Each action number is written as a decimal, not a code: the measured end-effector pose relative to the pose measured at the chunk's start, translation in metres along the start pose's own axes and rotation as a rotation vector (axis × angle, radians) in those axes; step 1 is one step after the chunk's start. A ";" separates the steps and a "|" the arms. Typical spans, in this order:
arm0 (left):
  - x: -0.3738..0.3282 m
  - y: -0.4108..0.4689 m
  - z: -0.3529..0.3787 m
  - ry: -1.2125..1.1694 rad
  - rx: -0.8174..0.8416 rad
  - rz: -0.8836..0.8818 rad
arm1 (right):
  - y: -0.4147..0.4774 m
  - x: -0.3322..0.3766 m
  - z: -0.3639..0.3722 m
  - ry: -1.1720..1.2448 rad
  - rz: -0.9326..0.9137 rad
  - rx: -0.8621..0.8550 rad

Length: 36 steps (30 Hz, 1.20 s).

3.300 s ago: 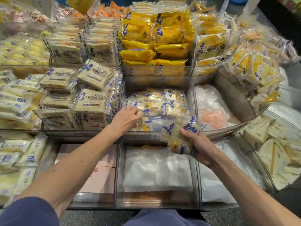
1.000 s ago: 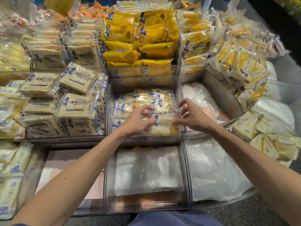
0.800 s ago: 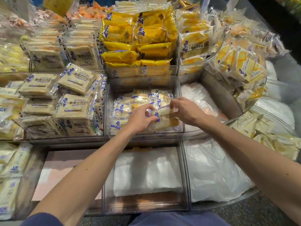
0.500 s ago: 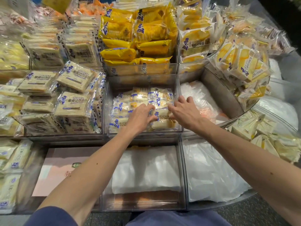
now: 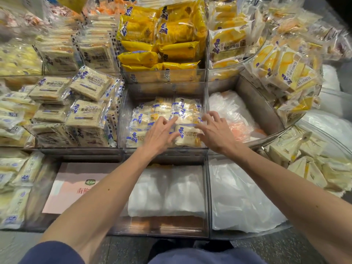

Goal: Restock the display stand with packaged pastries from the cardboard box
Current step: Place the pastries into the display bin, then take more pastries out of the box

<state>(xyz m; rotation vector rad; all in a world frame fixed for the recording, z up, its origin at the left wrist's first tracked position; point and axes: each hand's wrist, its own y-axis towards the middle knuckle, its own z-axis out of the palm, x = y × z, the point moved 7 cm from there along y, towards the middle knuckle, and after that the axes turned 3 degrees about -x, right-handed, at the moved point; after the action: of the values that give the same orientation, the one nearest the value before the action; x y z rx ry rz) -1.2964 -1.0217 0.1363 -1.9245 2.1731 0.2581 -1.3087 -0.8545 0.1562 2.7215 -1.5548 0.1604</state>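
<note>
**Display stand** (image 5: 80, 150): tiered clear bins, most of them heaped with wrapped bread. The cardboard box cannot be identified in this view.

**Centre bin** (image 5: 122, 119), middle tier: partly filled. It holds 1 layer of packaged pastries (image 5: 163, 109) lying flat, labels up, in roughly 2 columns. The back wall is bare above them, so capacity remains. The bin to its right holds only crumpled plastic film (image 5: 228, 107).

**Front pack** (image 5: 187, 137): lies at the near right of the centre bin, label up, against the front wall.

**Left hand** (image 5: 160, 134): fingers are straight and released. The index finger lies on the packs behind the front pack and the thumb is at that pack's left edge. Nothing is gripped.

**Right hand** (image 5: 215, 132): fingers are spread and relaxed, with the tips resting along the front pack's right side. Nothing is gripped.

**Assessment:** the step in hand appears to be seating and squaring the front pack.
- Press with flat fingers rather than tips, as the contents look soft and likely to dent.
- Nudge both edges together so the pack sits parallel to the front wall.
- Keep the label facing up.
- Align the columns before starting a 2nd layer, since the film looks slippery and a loose stack may slide.
</note>
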 end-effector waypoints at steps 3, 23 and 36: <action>-0.002 -0.004 -0.019 -0.075 -0.003 0.007 | -0.018 -0.004 -0.014 0.253 0.096 -0.098; -0.280 -0.280 -0.062 -0.014 0.311 1.565 | -0.500 0.181 0.006 0.616 1.367 -0.619; -0.472 -0.631 0.128 0.170 0.724 1.908 | -0.829 0.276 0.077 0.653 2.025 -0.690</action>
<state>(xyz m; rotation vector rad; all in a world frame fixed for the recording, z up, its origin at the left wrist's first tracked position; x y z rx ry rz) -0.6097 -0.6143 0.1593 0.8006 2.7298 -0.3891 -0.4502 -0.6738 0.1443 -0.0996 -2.4499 0.2978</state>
